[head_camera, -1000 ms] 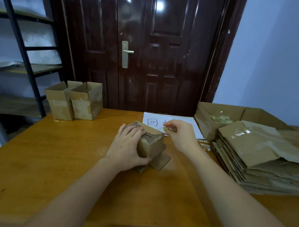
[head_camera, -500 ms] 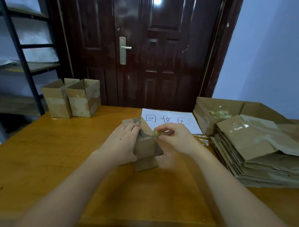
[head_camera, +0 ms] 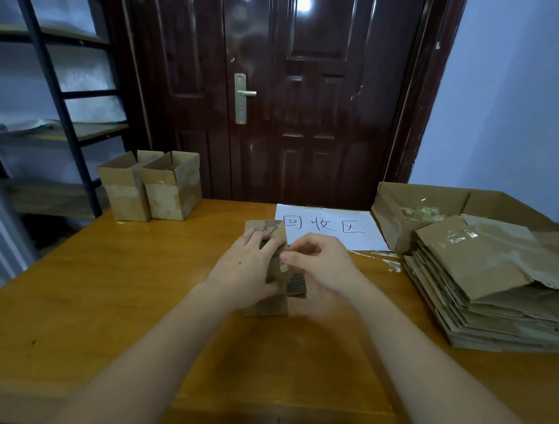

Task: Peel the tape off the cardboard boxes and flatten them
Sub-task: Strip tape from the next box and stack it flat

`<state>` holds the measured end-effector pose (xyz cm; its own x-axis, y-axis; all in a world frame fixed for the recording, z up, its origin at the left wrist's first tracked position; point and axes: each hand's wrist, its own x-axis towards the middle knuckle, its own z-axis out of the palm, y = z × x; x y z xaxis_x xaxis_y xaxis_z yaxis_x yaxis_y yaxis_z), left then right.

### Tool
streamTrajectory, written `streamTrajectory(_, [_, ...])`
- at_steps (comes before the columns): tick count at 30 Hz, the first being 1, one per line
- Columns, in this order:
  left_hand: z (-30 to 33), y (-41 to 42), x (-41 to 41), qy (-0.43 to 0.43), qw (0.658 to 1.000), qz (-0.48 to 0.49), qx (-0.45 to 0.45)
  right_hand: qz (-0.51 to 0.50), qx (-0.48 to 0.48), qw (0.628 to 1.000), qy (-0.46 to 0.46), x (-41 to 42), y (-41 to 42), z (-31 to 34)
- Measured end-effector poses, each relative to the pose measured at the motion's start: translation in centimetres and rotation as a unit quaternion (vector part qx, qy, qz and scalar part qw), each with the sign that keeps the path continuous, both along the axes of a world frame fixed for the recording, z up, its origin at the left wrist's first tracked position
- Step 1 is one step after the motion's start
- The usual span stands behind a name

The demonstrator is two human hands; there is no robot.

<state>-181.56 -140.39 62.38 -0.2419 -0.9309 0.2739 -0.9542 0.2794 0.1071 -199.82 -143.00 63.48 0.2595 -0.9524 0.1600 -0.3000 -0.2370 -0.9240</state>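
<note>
1. A wooden table [head_camera: 115,299] is lying bare ahead of the person, giving open room at left; its near edge is close to the forearms.
2. A stack of flattened boxes [head_camera: 499,292] is crowding the right edge.
3. Two upright boxes [head_camera: 152,188] are waiting at the far left.
4. The left hand [head_camera: 245,271] is gripping a small cardboard box [head_camera: 266,305] at table centre.
5. The right hand [head_camera: 319,264] is pinching tape [head_camera: 284,266]; peeling is under way, and the next move likely needs a steady pull.

Small brown cardboard box [head_camera: 269,305] stands mid-table, flaps open, gripped.

Flattened stack [head_camera: 486,286] blocks right (left tabletop [head_camera: 98,283] open).
</note>
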Motion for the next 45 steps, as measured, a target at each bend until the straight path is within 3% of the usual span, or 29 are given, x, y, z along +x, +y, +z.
streamTrajectory(4, [-0.1,0.2,0.0,0.002,1.000,0.002,-0.003,-0.055,0.093,0.991,-0.072,0.6,-0.2,0.2])
streamTrajectory(8, [-0.2,0.5,0.1,-0.003,1.000,0.003,0.003,-0.017,0.174,0.973,-0.150,0.2,-0.7,1.0])
streamTrajectory(13, [0.2,0.6,0.2,-0.011,1.000,0.001,0.014,0.071,0.182,0.978,-0.079,-1.3,-1.3,2.2])
streamTrajectory(18, [0.6,0.5,0.4,-0.009,1.000,-0.013,0.019,0.048,0.041,0.983,0.174,-1.2,-1.4,2.8])
streamTrajectory(22, [0.5,0.6,0.3,-0.001,1.000,-0.010,0.024,-0.015,-0.136,0.930,0.341,0.3,-1.3,2.2])
streamTrajectory(24, [0.4,0.7,0.1,-0.004,1.000,-0.004,0.028,-0.039,-0.180,0.898,0.399,0.4,-1.6,1.3])
streamTrajectory(27, [0.5,0.8,-0.2,-0.002,1.000,0.007,0.028,-0.082,-0.193,0.882,0.422,-0.8,-2.7,0.2])
streamTrajectory(34, [0.3,0.5,-0.4,0.009,1.000,0.016,0.024,-0.159,-0.168,0.902,0.364,-6.6,-7.0,2.7])
streamTrajectory(38, [0.4,0.5,-0.6,0.005,0.999,0.025,0.028,-0.236,-0.200,0.888,0.341,-11.4,-9.7,5.3])
streamTrajectory(45, [0.5,0.6,-0.7,0.008,0.999,0.028,0.030,-0.322,-0.148,0.846,0.398,-18.1,-11.7,7.6])
